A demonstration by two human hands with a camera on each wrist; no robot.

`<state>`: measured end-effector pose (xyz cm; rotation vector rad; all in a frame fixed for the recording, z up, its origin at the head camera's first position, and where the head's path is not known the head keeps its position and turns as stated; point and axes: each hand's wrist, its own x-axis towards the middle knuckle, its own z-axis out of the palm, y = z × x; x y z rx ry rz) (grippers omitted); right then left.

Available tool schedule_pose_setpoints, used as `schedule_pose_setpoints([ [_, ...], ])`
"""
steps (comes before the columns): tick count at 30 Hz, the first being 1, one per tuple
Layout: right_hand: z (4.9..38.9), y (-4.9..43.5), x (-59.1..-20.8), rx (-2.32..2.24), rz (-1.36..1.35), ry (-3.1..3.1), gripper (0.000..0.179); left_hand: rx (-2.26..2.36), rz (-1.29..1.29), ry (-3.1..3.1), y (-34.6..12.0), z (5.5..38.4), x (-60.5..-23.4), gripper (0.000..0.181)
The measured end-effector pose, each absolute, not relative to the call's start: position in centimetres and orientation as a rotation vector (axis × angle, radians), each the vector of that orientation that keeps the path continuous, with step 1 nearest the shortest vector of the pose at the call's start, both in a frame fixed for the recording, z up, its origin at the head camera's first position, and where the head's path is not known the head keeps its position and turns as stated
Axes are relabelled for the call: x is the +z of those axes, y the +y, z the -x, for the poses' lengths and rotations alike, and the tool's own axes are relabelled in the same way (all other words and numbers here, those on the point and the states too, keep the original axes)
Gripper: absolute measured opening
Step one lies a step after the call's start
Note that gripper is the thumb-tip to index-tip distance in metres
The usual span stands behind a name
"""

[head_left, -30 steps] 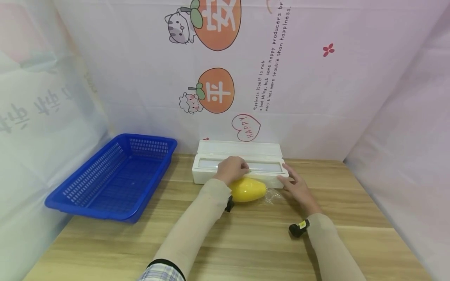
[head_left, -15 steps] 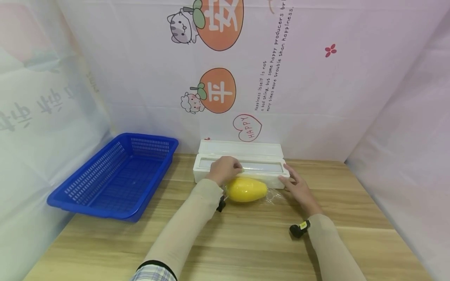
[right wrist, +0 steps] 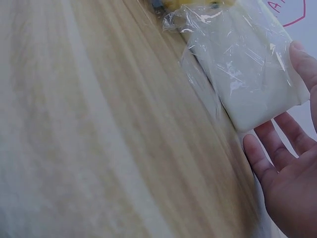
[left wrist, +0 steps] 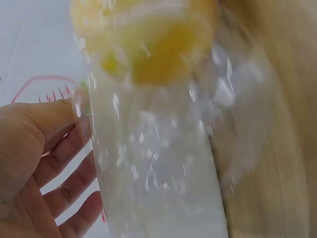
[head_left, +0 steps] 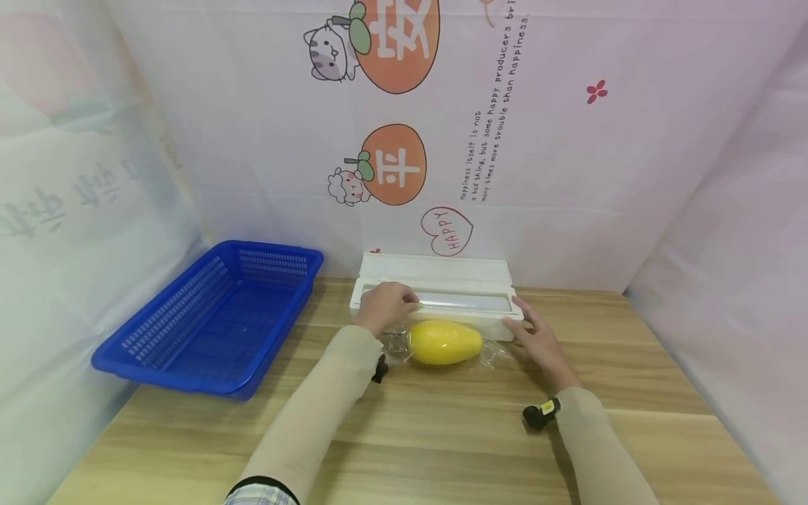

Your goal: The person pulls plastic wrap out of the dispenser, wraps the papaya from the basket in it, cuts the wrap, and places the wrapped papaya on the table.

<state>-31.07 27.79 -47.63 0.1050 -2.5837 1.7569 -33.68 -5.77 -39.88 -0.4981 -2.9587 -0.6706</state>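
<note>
A white cling film dispenser (head_left: 435, 324) stands at the back of the table with its lid raised. My left hand (head_left: 384, 307) is over its left part and pinches a small greenish slide cutter (left wrist: 84, 91) on the top edge, mostly hidden by the fingers. My right hand (head_left: 536, 344) grips the dispenser's right end, thumb on one side and fingertips at the end face (right wrist: 257, 109). Against the front lies a yellow, mango-shaped fruit (head_left: 445, 342) under clear cling film (left wrist: 148, 148). Loose film spreads past both its ends.
A blue plastic basket (head_left: 252, 351) with slotted walls stands on the left of the wooden table (head_left: 442, 435). Printed white cloth (head_left: 536, 140) hangs behind and along both sides.
My left hand has slid leftward along the dispenser, uncovering more of its top and the fruit's left end with its film. The right hand keeps its place on the dispenser.
</note>
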Motion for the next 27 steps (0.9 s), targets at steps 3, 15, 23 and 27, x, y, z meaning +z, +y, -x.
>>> schedule_pose_setpoints([
  [3, 30.9, 27.9, -47.4, 1.747, -0.108, -2.589, 0.078, -0.664, 0.502, -2.946, -6.8, 33.6, -39.8, 0.018],
  [15, 30.9, 27.9, -47.4, 1.789, -0.104, -2.592, 0.079, -0.642, 0.509, -2.919, -9.4, 34.5, -40.8, 0.019],
  [23, 30.9, 27.9, -47.4, 1.775, -0.127, -2.58, 0.078, -0.669, 0.485, -2.921, -10.2, 34.3, -40.6, 0.018],
  [27, 31.0, 27.9, -47.6, 1.775, -0.128, -2.573, 0.078, -0.66, 0.471, -2.911, -10.4, 34.0, -40.7, 0.018],
])
